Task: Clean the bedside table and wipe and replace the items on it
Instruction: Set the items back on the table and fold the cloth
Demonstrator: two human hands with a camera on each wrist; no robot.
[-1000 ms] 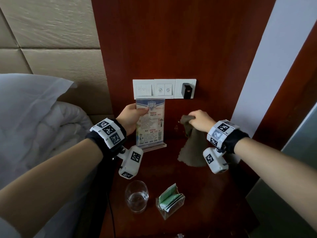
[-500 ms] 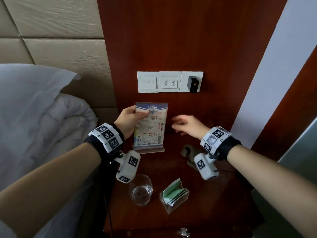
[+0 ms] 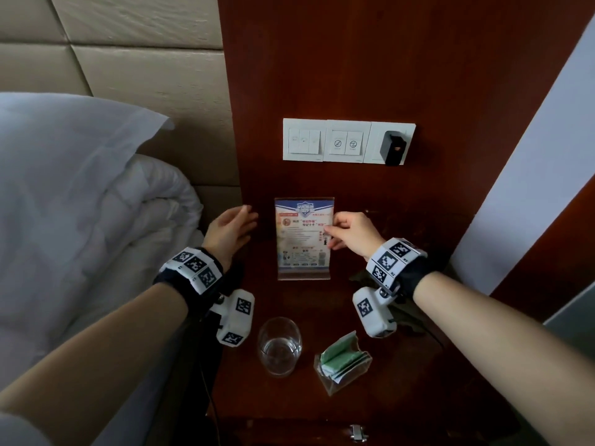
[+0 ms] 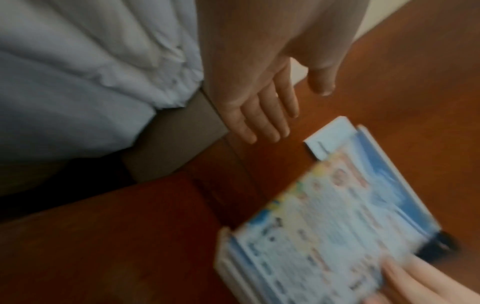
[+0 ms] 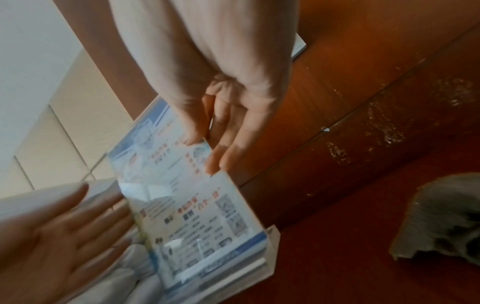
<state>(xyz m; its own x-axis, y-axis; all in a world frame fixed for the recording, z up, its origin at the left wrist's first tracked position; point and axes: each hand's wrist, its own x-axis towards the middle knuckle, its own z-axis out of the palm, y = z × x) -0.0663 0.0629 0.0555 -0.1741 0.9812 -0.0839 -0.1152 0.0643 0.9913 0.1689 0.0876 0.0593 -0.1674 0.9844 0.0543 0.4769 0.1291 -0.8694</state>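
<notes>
Sign (image 3: 304, 238) upright at back of table (image 3: 289, 410), below switch panel (image 3: 347, 141). Right hand (image 3: 349, 233) on its right edge, thumb (image 5: 192, 131) on the printed front, fingers (image 5: 223, 156) behind, pinching. Left hand (image 3: 230, 233) just left of sign, apart from it, fingers (image 4: 262, 125) straight and spread, holding nothing. Cloth (image 5: 441, 218) crumpled on table right of sign. Glass (image 3: 279, 346) and packet holder (image 3: 343, 362) near front edge. Pillow (image 3: 64, 149) at left.

Dark wood wall panel (image 3: 370, 59) carries a white switch plate (image 3: 347, 141) — padded beige headboard (image 3: 128, 43) (left) above white bedding (image 3: 80, 204).
</notes>
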